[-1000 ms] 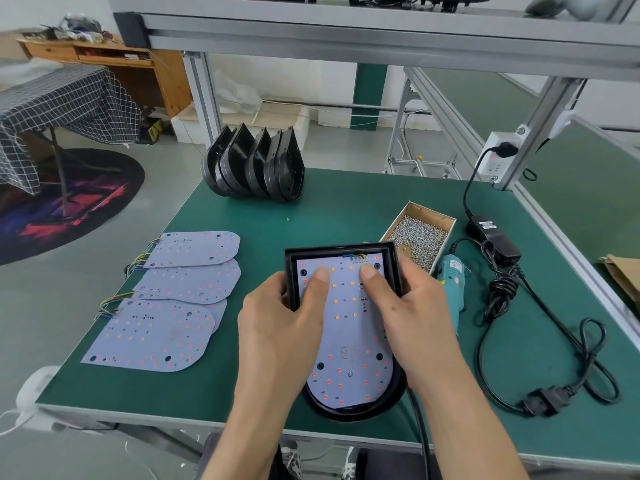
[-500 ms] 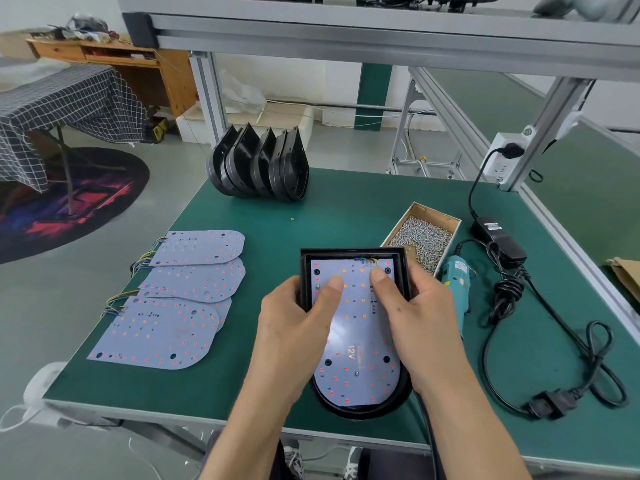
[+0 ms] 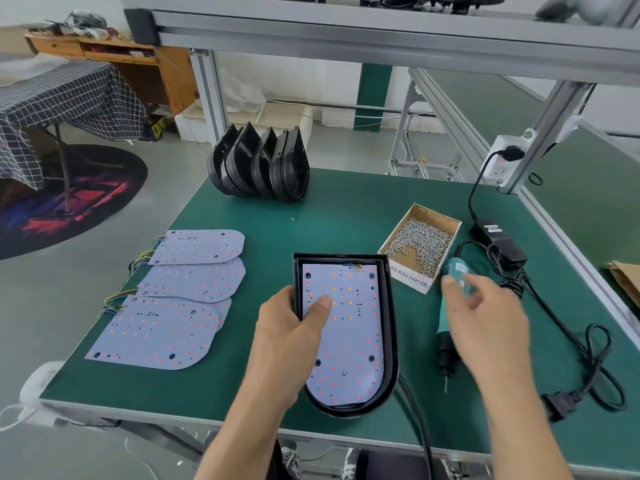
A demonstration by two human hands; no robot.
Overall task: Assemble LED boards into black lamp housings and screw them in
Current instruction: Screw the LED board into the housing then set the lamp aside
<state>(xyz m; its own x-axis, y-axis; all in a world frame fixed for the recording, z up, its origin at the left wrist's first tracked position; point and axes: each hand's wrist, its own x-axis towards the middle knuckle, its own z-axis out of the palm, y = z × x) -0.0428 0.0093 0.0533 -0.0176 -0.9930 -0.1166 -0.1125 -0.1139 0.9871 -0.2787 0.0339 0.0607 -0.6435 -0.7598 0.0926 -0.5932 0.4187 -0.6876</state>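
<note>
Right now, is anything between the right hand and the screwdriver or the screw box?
Nothing visible. The right hand, open and blurred, hovers over the teal screwdriver; the screw box lies open just beyond. The left hand holds the housing.

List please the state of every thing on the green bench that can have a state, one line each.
Black lamp housing: flat, open side up.
Pale LED board: seated inside the housing.
Left hand: grips the housing edge, thumb on the board.
Right hand: open, blurred, above the teal electric screwdriver.
Cardboard screw box: open, partly full.
Spare black housings: standing on edge.
Black plug: in its socket.
</note>
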